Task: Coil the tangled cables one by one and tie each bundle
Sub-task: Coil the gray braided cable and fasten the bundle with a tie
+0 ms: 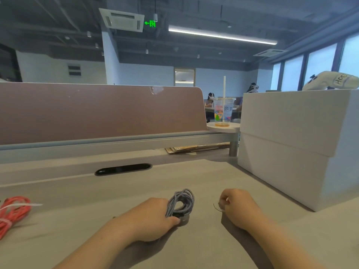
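Left hand [153,218]: fingers curled round the lower part of a grey braided cable [181,202] wound into a small coil, holding it upright near the front middle of the grey bench [77,200].
Right hand [239,208]: just right of the coil and not touching it, fingers curled, pinching a thin dark wire tie [216,207].
Far left: a red coiled cable bundle [13,212], bound with white ties, lies well apart.
Right: two stacked white cardboard boxes [291,142].
Behind: a clear plastic cup with a straw [222,111].
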Demonstrator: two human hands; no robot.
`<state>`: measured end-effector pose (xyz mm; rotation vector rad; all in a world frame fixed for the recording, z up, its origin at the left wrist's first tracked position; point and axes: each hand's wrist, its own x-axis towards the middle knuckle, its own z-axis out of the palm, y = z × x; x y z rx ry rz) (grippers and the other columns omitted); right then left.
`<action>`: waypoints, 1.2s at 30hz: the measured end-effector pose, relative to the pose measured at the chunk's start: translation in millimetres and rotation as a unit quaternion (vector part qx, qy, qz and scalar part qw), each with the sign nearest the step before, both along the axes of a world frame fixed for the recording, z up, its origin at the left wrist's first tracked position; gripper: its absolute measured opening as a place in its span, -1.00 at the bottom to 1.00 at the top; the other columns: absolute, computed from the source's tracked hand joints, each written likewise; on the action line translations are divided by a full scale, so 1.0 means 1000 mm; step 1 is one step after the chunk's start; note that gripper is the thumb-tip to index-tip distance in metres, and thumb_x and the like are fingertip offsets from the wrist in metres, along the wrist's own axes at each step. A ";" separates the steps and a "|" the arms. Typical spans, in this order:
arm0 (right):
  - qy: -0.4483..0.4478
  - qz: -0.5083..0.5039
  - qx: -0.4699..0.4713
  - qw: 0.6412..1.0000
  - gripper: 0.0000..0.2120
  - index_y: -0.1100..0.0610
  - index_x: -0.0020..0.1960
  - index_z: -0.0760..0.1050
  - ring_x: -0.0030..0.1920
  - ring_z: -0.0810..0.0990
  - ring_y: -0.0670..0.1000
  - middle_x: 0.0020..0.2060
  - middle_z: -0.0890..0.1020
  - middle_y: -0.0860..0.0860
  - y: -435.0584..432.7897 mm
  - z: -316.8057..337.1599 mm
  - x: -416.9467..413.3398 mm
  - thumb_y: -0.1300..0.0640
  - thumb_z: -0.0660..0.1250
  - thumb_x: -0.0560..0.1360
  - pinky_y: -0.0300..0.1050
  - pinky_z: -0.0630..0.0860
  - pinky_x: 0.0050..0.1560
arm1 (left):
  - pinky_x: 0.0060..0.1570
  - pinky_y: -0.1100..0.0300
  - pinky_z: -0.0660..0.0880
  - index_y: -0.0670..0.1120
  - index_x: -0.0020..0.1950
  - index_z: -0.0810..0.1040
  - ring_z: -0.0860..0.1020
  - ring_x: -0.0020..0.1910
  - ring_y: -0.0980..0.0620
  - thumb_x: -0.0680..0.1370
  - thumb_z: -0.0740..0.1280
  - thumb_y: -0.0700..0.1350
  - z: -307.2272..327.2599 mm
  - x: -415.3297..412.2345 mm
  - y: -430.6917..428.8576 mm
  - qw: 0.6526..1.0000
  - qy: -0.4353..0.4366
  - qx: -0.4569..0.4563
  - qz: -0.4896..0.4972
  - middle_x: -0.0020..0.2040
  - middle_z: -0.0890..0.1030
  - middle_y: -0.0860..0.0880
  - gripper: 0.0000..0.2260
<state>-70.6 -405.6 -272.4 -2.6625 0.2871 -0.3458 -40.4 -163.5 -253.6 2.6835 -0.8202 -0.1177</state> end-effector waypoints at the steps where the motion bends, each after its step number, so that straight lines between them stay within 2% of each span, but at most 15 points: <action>1: 0.015 0.002 0.003 1.000 -0.78 0.07 -0.21 0.54 -0.14 0.55 0.07 -0.13 0.61 0.04 0.001 0.003 -0.001 0.31 0.18 0.41 -0.18 0.42 -0.23 | -0.04 0.06 0.50 0.01 -0.09 0.48 0.56 -0.12 0.01 0.48 0.23 0.16 -0.001 0.001 0.000 1.000 -0.003 0.003 -0.002 -0.10 0.60 0.00 -0.77; 6: 0.068 0.006 -0.081 0.994 -0.81 0.05 -0.05 0.63 -0.06 0.60 0.09 -0.02 0.64 0.06 0.002 0.014 -0.011 0.19 0.26 0.46 -0.17 0.51 -0.12 | -0.11 0.13 0.45 0.03 -0.17 0.44 0.55 -0.14 0.01 0.50 0.23 0.13 -0.003 0.004 0.000 1.000 -0.002 -0.011 0.001 -0.13 0.59 0.01 -0.81; 8: 0.065 -0.002 -0.095 0.993 -0.91 0.00 -0.16 0.60 -0.08 0.60 0.08 -0.11 0.63 0.02 0.002 0.015 -0.014 0.11 0.32 0.46 -0.16 0.51 -0.14 | -0.16 0.14 0.42 0.02 -0.21 0.42 0.53 -0.17 0.02 0.50 0.24 0.11 -0.001 0.002 0.002 1.000 0.012 -0.024 0.004 -0.17 0.57 0.02 -0.80; 10: 0.053 0.004 -0.084 0.995 -0.81 -0.06 -0.32 0.46 -0.13 0.56 0.04 -0.20 0.56 -0.04 0.003 0.014 -0.016 0.05 0.36 0.46 -0.21 0.43 -0.20 | -0.15 0.12 0.43 -0.01 -0.19 0.45 0.54 -0.16 -0.01 0.50 0.24 0.10 0.000 0.000 0.004 0.999 0.023 -0.041 0.007 -0.16 0.59 -0.02 -0.79; 12: 0.035 0.024 -0.076 0.996 -0.74 -0.08 -0.35 0.37 -0.13 0.51 0.00 -0.20 0.48 -0.08 0.006 0.010 -0.017 0.04 0.32 0.49 -0.23 0.40 -0.18 | -0.10 0.08 0.48 -0.07 -0.15 0.50 0.56 -0.18 -0.03 0.47 0.27 0.11 0.005 -0.005 0.009 0.996 0.058 -0.073 0.017 -0.14 0.63 -0.07 -0.76; 15: -0.029 0.049 -0.030 0.998 -0.79 -0.08 -0.29 0.40 -0.19 0.48 -0.12 -0.22 0.53 -0.12 0.024 0.007 -0.023 0.06 0.27 0.52 -0.33 0.34 -0.27 | -0.14 0.11 0.47 -0.01 -0.20 0.49 0.51 -0.27 0.02 0.42 0.32 0.12 0.018 -0.015 0.022 0.980 0.141 -0.139 0.018 -0.26 0.57 0.01 -0.79; 18: -0.081 0.044 0.039 0.995 -0.86 -0.03 -0.27 0.56 -0.27 0.50 -0.16 -0.35 0.61 -0.12 0.051 0.013 -0.033 0.04 0.37 0.46 -0.38 0.33 -0.32 | -0.13 0.07 0.50 0.02 -0.19 0.46 0.53 -0.29 0.01 0.45 0.33 0.14 0.041 -0.031 0.037 0.971 0.165 -0.176 -0.004 -0.29 0.55 0.04 -0.79; 20: -0.098 0.026 0.077 0.992 -0.88 0.02 -0.30 0.62 -0.31 0.51 -0.15 -0.41 0.62 -0.08 0.072 0.022 -0.039 0.05 0.43 0.41 -0.36 0.34 -0.33 | -0.17 0.02 0.51 0.03 -0.19 0.44 0.53 -0.31 0.00 0.44 0.34 0.14 0.063 -0.045 0.049 0.963 0.170 -0.208 -0.031 -0.29 0.55 0.04 -0.79; 24: -0.166 0.032 0.130 0.977 -0.76 0.14 -0.44 0.55 -0.48 0.42 -0.04 -0.57 0.52 0.02 0.128 0.063 -0.043 0.06 0.45 0.34 -0.19 0.33 -0.40 | -0.31 0.14 0.47 0.00 -0.24 0.41 0.49 -0.41 0.04 0.52 0.34 0.01 0.108 -0.072 0.075 0.959 0.133 -0.236 -0.087 -0.38 0.50 0.04 -0.81; 27: -0.171 0.112 0.191 0.960 -0.84 0.24 -0.40 0.51 -0.38 0.55 0.21 -0.47 0.60 0.18 0.176 0.111 -0.039 0.16 0.34 0.30 0.12 0.53 -0.30 | -0.37 0.19 0.44 -0.03 -0.25 0.40 0.47 -0.44 0.03 0.53 0.34 -0.05 0.133 -0.084 0.097 0.960 0.095 -0.245 -0.099 -0.43 0.48 0.05 -0.80; 29: -0.179 0.181 0.251 0.934 -0.86 0.20 -0.36 0.56 -0.22 0.61 0.31 -0.32 0.65 0.27 0.206 0.142 -0.039 0.28 0.29 0.36 0.29 0.53 -0.16 | -0.37 0.19 0.44 -0.01 -0.23 0.43 0.47 -0.42 0.00 0.52 0.34 -0.05 0.148 -0.092 0.116 0.955 0.071 -0.269 -0.101 -0.40 0.48 0.01 -0.84; 31: -0.177 0.235 0.293 0.910 -0.79 0.25 -0.22 0.61 -0.13 0.60 0.23 -0.24 0.64 0.30 0.226 0.164 -0.045 0.43 0.24 0.44 0.16 0.52 -0.03 | -0.41 0.20 0.43 0.05 -0.24 0.46 0.46 -0.41 -0.05 0.49 0.35 -0.05 0.161 -0.099 0.136 0.946 0.057 -0.302 -0.107 -0.38 0.47 -0.03 -0.87; 33: -0.198 0.302 0.265 0.894 -0.65 0.07 -0.37 0.61 -0.34 0.54 -0.03 -0.45 0.61 0.06 0.234 0.181 -0.057 0.44 0.28 0.43 -0.15 0.51 -0.27 | -0.44 0.21 0.40 -0.02 -0.20 0.49 0.43 -0.43 -0.06 0.47 0.36 -0.05 0.169 -0.105 0.156 0.940 0.049 -0.319 -0.114 -0.40 0.47 -0.05 -0.90; 34: -0.205 0.327 0.251 0.888 -0.68 0.05 -0.41 0.61 -0.42 0.47 -0.02 -0.53 0.56 0.03 0.236 0.187 -0.064 0.38 0.34 0.41 -0.13 0.45 -0.35 | -0.43 0.19 0.41 -0.08 -0.18 0.50 0.43 -0.44 -0.06 0.47 0.36 -0.04 0.172 -0.106 0.166 0.941 0.040 -0.318 -0.109 -0.41 0.48 -0.07 -0.87; 36: -0.203 0.370 0.276 0.864 -0.90 0.07 -0.32 0.66 -0.42 0.40 0.05 -0.54 0.54 0.06 0.234 0.193 -0.075 0.21 0.45 0.35 -0.02 0.34 -0.32 | -0.38 0.16 0.43 -0.10 -0.22 0.49 0.45 -0.45 -0.05 0.46 0.38 -0.01 0.176 -0.107 0.183 0.949 0.021 -0.304 -0.077 -0.41 0.51 -0.12 -0.81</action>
